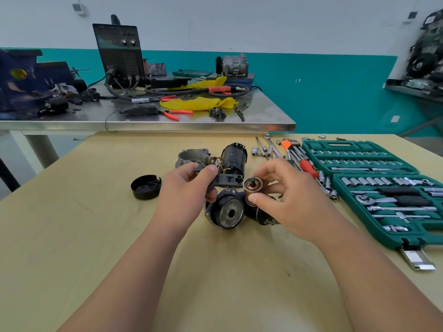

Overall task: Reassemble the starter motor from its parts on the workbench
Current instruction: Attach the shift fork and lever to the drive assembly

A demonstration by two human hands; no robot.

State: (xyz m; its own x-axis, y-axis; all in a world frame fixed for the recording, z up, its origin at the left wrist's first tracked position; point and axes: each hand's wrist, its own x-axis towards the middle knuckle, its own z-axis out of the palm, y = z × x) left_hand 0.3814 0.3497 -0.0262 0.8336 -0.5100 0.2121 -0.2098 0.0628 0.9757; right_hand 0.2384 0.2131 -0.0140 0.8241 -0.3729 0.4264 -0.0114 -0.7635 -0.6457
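The workbench (72, 236) is matt pale wood, the cap (145, 187) matt black plastic, the disc (253, 185) shiny copper-coloured metal.

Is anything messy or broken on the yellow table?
Nothing looks broken. The left hand holds a black bracket and the right hand a copper-ringed part, as the job needs. Odd: loose sockets lie scattered beside the green tool case, not in its slots, and a metal slide pokes out of its near edge.

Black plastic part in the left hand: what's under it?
A black cylindrical housing with a silver, holed end face, on the workbench. The plastic part and left hand cover its far end.
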